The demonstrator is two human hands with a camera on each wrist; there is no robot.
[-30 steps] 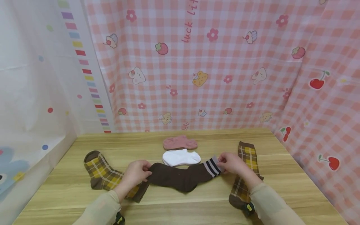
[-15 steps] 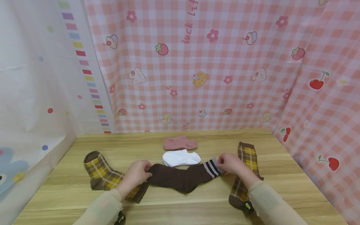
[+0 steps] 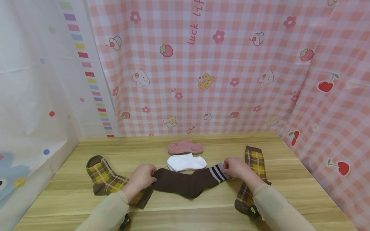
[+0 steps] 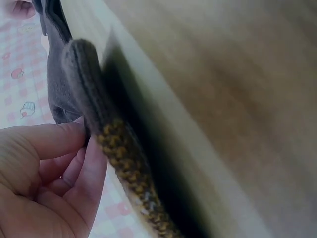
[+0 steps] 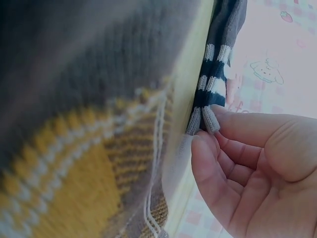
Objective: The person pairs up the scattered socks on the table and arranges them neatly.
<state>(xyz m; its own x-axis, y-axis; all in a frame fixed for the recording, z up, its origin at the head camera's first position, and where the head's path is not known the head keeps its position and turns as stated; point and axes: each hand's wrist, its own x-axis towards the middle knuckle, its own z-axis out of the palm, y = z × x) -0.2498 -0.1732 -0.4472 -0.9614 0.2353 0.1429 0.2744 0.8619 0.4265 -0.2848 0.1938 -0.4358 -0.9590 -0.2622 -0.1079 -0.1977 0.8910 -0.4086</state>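
Sock of dark brown knit [image 3: 180,184], grey-and-black striped cuff [image 3: 218,173] at right — toe [image 3: 160,177] pinched by left hand [image 3: 141,176], cuff pinched by right hand [image 3: 237,168] — nearer than flat white low-cut sock [image 3: 186,162], between brown-and-yellow plaid socks [image 3: 105,176].

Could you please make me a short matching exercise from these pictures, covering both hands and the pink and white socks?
1. pink sock
2. white sock
3. left hand
4. right hand

A. pinches the striped end of the dark brown sock
B. between the pink sock and dark brown sock
C. just behind the white sock
D. pinches the plain end of the dark brown sock

Pairs: 1-C, 2-B, 3-D, 4-A
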